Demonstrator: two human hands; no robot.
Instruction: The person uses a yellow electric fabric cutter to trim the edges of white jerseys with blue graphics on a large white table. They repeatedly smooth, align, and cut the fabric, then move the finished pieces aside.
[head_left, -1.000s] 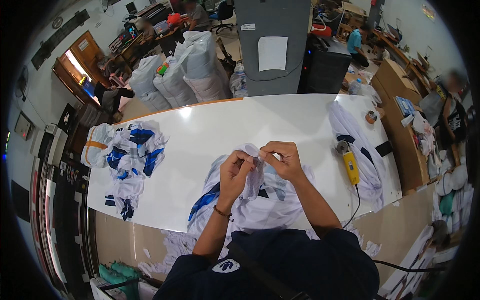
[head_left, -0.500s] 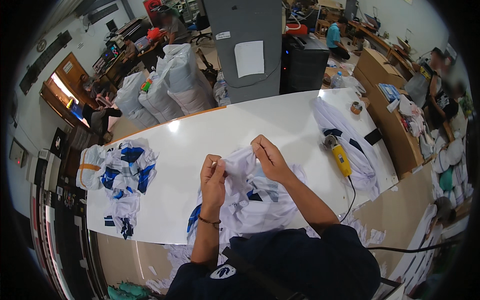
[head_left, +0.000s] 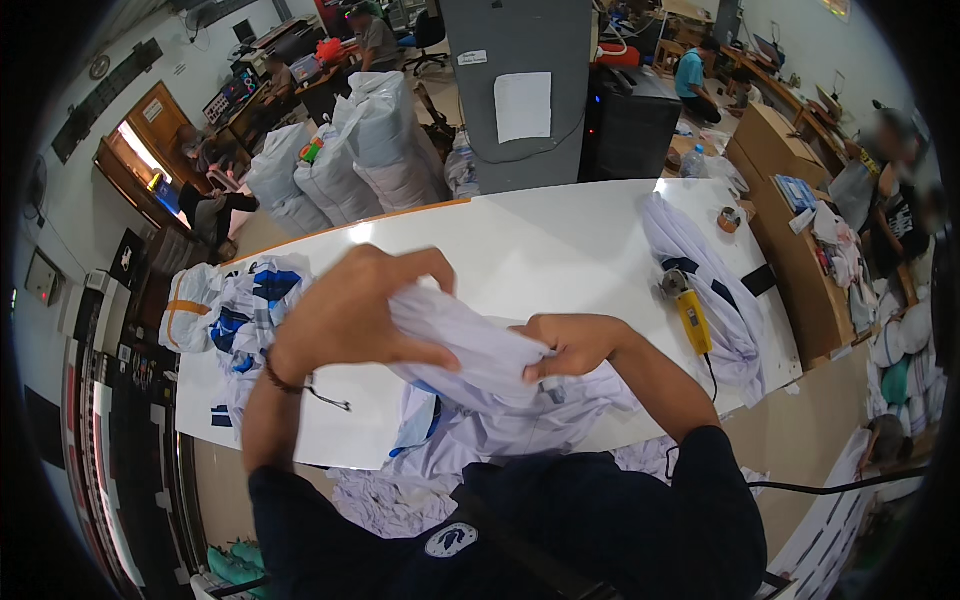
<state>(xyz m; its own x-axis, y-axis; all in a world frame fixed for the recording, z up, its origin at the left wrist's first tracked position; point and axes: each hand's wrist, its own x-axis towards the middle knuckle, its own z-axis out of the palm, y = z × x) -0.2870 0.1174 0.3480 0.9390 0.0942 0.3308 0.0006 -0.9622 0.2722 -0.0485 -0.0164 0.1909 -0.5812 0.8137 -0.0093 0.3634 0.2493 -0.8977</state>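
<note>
My left hand (head_left: 360,310) is raised above the white table (head_left: 540,240), slightly blurred, thumb and fingers closed round a bunched white fabric (head_left: 470,350). To its right, my right hand (head_left: 575,345) pinches the other end of that cloth, thumb pointing down. Beneath them lies a loose heap of white garment fabric (head_left: 500,430) with blue panels. A pile of white and blue pieces (head_left: 270,285) rests at the left. At the right, a yellow corded electric cutter (head_left: 692,320) lies on a long bunched white fabric (head_left: 730,320) with navy patches.
A tape roll (head_left: 729,219) sits at the table's back right. Stuffed white sacks (head_left: 375,130), a grey pillar (head_left: 515,40) and cardboard (head_left: 775,140) border the table. Several people work in the background, including one in turquoise (head_left: 690,75). Scraps (head_left: 390,500) litter the floor near me.
My left hand has swung up and leftward, back of hand upward, stretching the fabric sideways. My right hand has turned and dropped lower, still pinching the cloth.
</note>
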